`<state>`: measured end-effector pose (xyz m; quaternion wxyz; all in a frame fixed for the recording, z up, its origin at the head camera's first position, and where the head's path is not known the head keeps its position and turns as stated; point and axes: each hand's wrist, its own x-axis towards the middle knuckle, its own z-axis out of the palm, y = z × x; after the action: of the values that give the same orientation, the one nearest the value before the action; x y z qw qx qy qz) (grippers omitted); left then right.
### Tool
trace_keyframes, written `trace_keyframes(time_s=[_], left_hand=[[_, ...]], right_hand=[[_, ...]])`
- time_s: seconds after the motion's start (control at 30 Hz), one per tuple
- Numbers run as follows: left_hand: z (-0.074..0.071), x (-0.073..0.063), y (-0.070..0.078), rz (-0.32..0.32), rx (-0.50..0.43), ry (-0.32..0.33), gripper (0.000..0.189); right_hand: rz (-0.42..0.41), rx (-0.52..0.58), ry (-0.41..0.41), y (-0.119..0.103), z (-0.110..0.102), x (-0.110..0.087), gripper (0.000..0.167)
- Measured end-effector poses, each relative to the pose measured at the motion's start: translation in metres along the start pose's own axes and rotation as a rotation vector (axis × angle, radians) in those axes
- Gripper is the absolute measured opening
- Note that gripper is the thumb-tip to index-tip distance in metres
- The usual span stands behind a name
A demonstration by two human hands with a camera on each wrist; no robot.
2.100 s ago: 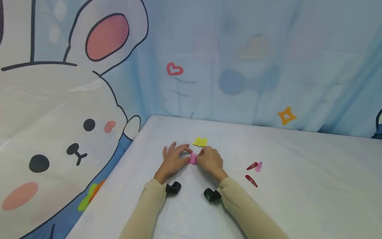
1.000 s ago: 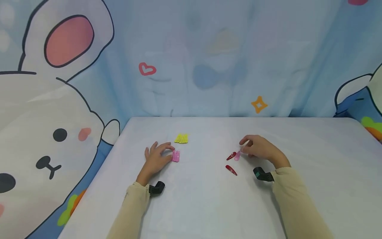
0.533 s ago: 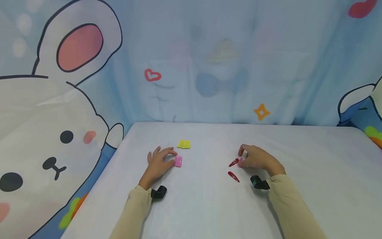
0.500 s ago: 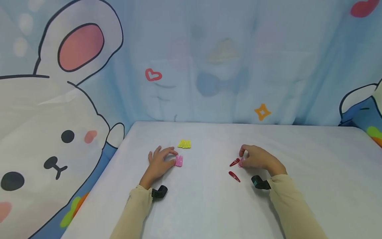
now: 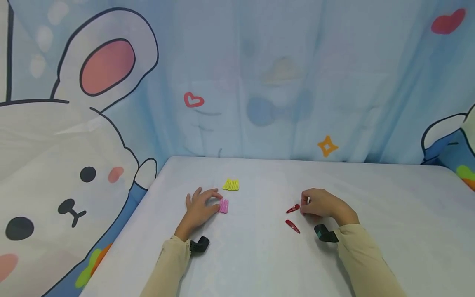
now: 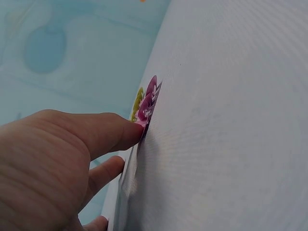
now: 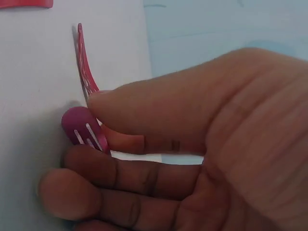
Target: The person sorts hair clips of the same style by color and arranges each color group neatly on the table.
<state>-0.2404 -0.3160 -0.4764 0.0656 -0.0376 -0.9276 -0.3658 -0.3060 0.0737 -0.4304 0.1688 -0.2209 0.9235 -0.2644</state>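
Small snap hair clips lie on a white-covered table. My left hand (image 5: 200, 210) keeps its thumb and index finger at the left edge of a row of pink hair clips (image 5: 224, 206); in the left wrist view the thumb tip meets the near end of these clips (image 6: 147, 103). At the right, my right hand (image 5: 322, 203) pinches a single pink hair clip (image 7: 79, 122) between thumb and fingers, seen in the right wrist view; the hand hides it in the head view. Just left of those fingers lies a red hair clip (image 5: 292, 208).
A second red hair clip (image 5: 292, 226) lies nearer the front. Behind the pink row sits a row of yellow hair clips (image 5: 231, 185). Blue printed curtains (image 5: 237, 123) rise behind the table (image 5: 252, 255), and a printed cartoon animal (image 5: 111, 136) fills the left side.
My right hand has moved from the pink row across to the loose clips at the right and taken hold of the pink one. The left hand has stayed by the row.
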Motion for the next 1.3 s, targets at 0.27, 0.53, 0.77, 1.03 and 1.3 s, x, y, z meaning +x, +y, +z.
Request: trace_keyframes(time_s=[0.27, 0.53, 0.77, 1.03, 1.3], left_hand=[[-0.001, 0.004, 0.0, 0.021, 0.005, -0.003, 0.02], [-0.005, 0.006, 0.003, 0.004, 0.011, -0.01, 0.02], [-0.006, 0.004, -0.003, -0.017, 0.009, -0.007, 0.02], [-0.004, 0.0, -0.002, -0.011, 0.001, -0.006, 0.02], [-0.002, 0.003, 0.0, 0.001, 0.003, -0.013, 0.02]], right_hand=[[0.016, 0.065, 0.0, 0.006, -0.007, -0.002, 0.006], [-0.005, 0.135, 0.111, 0.011, -0.013, 0.003, 0.025], [-0.12, 0.268, 0.151, -0.002, -0.004, 0.009, 0.012], [-0.199, 0.423, 0.173, -0.023, 0.012, 0.02, 0.012], [-0.194, 0.484, 0.169, -0.054, 0.034, 0.03, 0.012]])
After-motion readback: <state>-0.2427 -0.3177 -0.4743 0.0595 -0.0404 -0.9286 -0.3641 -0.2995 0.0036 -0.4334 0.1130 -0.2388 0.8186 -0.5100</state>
